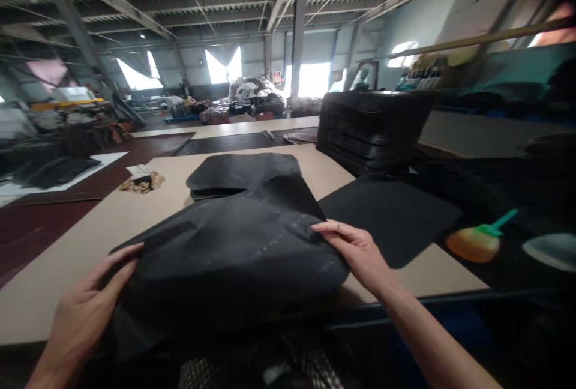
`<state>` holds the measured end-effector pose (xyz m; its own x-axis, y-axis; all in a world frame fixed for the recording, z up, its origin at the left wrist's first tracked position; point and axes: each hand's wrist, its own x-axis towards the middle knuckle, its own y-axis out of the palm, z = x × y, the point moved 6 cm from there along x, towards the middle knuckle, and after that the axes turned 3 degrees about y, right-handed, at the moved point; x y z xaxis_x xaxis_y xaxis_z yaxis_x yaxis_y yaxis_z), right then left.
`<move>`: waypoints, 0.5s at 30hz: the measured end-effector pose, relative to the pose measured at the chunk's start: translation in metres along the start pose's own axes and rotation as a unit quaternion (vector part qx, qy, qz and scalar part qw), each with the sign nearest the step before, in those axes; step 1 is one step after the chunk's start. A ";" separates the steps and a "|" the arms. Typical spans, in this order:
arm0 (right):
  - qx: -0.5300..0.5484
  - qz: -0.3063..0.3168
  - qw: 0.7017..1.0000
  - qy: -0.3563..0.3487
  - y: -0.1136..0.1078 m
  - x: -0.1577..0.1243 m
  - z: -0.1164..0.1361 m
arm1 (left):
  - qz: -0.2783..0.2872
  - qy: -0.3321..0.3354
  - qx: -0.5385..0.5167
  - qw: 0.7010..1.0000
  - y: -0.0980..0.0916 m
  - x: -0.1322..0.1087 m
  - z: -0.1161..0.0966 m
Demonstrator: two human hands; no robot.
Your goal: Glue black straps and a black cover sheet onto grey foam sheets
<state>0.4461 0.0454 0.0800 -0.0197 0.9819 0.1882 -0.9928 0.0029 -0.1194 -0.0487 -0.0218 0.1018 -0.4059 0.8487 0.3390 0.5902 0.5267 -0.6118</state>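
A large black sheet (234,245), leather-like with faint pale marks on its surface, bends toward me over the table's front edge. At its left edge my left hand (92,293) pinches it between thumb and fingers. My right hand (355,248) grips the right edge the same way, thumb hidden in part. Behind the sheet, and partly covered by it, lies a stack of black cut pieces (243,171) with rounded corners. Another flat black piece (387,215) rests on the table to the right of my right hand.
The tan tabletop (58,275) spreads around the sheet. A tall black stack (373,131) stands at the back right. Near the right edge are an orange bowl (472,245) with a green-handled tool (499,221) and a pale bowl (553,251). Crumpled scraps (141,180) lie left.
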 end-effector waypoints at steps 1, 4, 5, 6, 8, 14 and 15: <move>0.007 0.015 1.000 0.018 0.007 0.004 -0.002 | -0.001 -0.017 -0.007 1.000 -0.006 0.001 -0.001; 0.052 0.026 0.997 0.052 0.020 0.013 -0.001 | -0.007 -0.019 -0.032 0.999 -0.017 0.005 -0.007; 0.070 0.020 0.996 0.055 0.022 0.015 0.001 | -0.011 -0.006 -0.034 0.999 -0.019 0.006 -0.011; 0.085 0.013 0.995 0.056 0.023 0.016 0.004 | -0.012 0.005 -0.037 0.999 -0.019 0.008 -0.014; 0.097 0.002 0.994 0.058 0.021 0.017 0.007 | 0.003 0.007 -0.057 0.998 -0.017 0.012 -0.016; -0.009 0.012 0.994 0.110 0.009 0.013 -0.027 | 0.186 -0.107 -0.131 0.968 0.037 0.017 0.017; -0.038 0.010 0.992 0.118 0.007 0.012 -0.039 | 0.203 -0.101 -0.124 0.966 0.048 0.016 0.024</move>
<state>0.4433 0.0646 0.0432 -0.0019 0.9989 -0.0475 -0.9808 -0.0111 -0.1949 -0.0439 0.0157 0.0611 -0.2197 0.9741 -0.0544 0.8681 0.1698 -0.4664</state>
